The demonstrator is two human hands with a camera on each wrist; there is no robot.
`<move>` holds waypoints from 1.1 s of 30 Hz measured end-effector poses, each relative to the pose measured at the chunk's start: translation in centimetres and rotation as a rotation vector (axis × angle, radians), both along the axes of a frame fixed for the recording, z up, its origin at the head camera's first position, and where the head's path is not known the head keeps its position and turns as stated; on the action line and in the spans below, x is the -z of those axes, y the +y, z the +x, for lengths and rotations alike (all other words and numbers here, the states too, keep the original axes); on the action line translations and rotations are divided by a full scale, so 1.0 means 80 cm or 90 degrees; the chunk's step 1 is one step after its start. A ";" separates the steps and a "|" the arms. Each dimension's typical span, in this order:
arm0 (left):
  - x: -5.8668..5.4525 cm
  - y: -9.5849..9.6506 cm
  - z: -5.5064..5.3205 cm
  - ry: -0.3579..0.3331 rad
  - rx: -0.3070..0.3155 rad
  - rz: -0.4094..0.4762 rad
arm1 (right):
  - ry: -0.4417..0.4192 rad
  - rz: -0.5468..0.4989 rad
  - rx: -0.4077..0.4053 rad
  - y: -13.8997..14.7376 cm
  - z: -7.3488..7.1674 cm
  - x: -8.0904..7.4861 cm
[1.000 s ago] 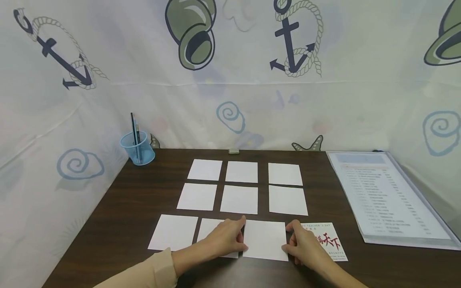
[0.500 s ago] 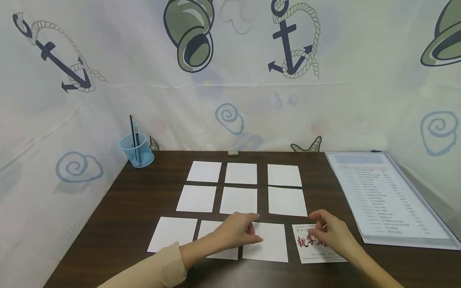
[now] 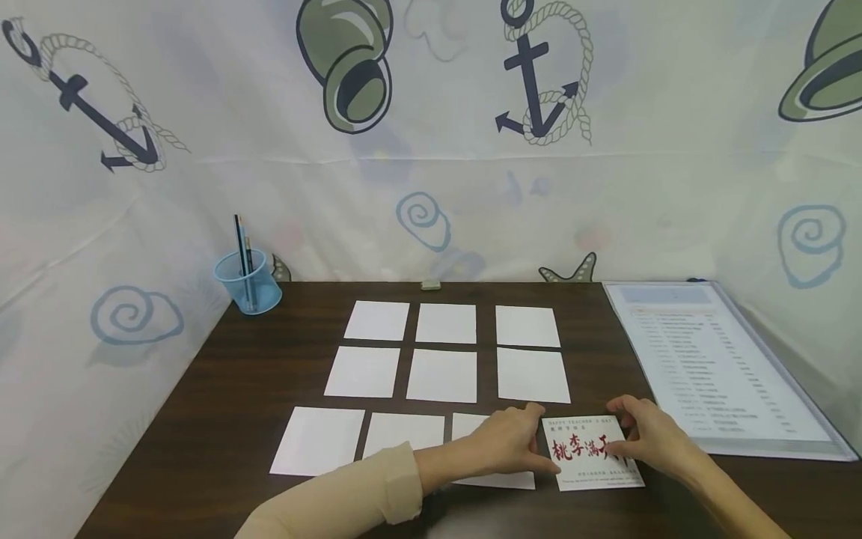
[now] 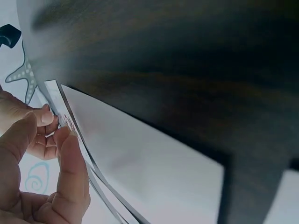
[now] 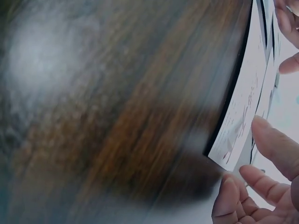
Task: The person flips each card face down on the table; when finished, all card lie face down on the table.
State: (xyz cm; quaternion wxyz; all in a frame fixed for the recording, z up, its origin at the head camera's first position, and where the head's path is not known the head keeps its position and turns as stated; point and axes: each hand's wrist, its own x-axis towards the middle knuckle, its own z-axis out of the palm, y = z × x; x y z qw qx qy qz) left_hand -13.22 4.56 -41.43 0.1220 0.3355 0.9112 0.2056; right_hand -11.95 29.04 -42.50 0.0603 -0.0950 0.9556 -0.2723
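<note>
A card printed with red Chinese characters point(image 3: 586, 453) lies flat on the table at the right end of the front row. My left hand point(image 3: 494, 443) is at its left edge, thumb over the lower part of that edge and index finger by the upper left corner. Across from it, my right hand point(image 3: 653, 440) is at the right edge, its thumb over the printing and its index finger near the upper right corner. Thumb and fingers stand apart on both hands. Under the left hand a blank white card point(image 3: 498, 481) is partly hidden.
More blank white cards point(image 3: 441, 375) lie in rows on the dark wooden table point(image 3: 222, 419). A blue pen cup point(image 3: 248, 288) with several pens stands at the back left. A printed sheet in a clear folder point(image 3: 727, 367) lies at the right, before a patterned curtain point(image 3: 646, 202).
My left hand has moved right, from the blank card's left edge across it to the printed card. The right hand has let go of the blank card and moved right to the printed card's right edge.
</note>
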 end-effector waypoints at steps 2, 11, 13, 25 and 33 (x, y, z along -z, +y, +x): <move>0.001 0.005 0.001 0.007 -0.005 -0.009 | 0.006 0.012 -0.005 0.001 0.001 0.000; 0.007 0.019 0.001 0.048 -0.018 -0.059 | 0.009 0.040 -0.003 -0.001 -0.002 0.005; 0.009 0.021 0.001 0.050 -0.028 -0.065 | 0.005 0.040 0.000 -0.001 -0.003 0.005; 0.017 0.025 -0.005 0.006 -0.069 -0.044 | -0.015 0.015 -0.001 0.004 -0.006 0.004; 0.019 0.025 -0.007 -0.037 -0.077 -0.013 | -0.022 -0.005 -0.011 0.007 -0.008 0.007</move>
